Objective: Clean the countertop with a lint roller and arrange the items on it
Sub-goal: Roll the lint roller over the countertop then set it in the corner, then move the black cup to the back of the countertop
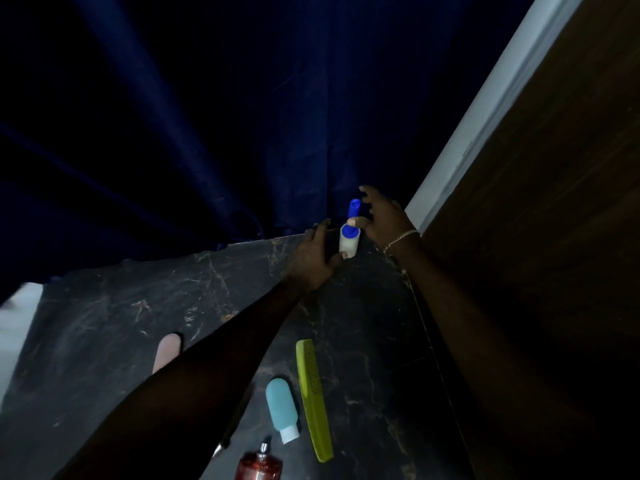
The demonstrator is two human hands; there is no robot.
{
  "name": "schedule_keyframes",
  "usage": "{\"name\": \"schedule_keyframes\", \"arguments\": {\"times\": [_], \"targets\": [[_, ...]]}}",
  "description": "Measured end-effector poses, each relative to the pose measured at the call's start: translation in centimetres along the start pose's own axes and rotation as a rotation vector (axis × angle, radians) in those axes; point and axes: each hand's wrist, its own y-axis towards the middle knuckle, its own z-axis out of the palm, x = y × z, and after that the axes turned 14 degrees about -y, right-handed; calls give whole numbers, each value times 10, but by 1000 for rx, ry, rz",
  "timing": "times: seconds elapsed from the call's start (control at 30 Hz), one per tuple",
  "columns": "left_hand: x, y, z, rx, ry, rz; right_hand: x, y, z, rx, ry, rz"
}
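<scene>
Both hands at countertop (104,323) far edge: left hand (311,258) & right hand (381,216) grip lint roller (349,242), fingers partly spread.

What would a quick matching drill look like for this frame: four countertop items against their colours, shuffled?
Items:
1. comb
2. squeeze bottle
3. lint roller handle
4. perfume bottle

Colours:
A. bright blue
B. reddish
C. yellow-green
D. pale teal

Pairs: 1-C, 2-D, 3-A, 4-B
</scene>
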Motion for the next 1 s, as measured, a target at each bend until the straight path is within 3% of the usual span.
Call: {"name": "schedule_keyframes", "arguments": {"times": [0.23, 0.5, 0.83, 1.0], "targets": [[4, -71, -45, -53, 522, 182, 13, -54, -7, -220, -218, -34], [26, -181, -92, -165, 658, 159, 54, -135, 27, -286, -238, -248], [93, -340, -107, -323, 526, -225, 125, -196, 119, 31, 13, -411], [113, -387, -91, -341, 448, -375, 159, -211, 166, 276, -43, -435]]}}
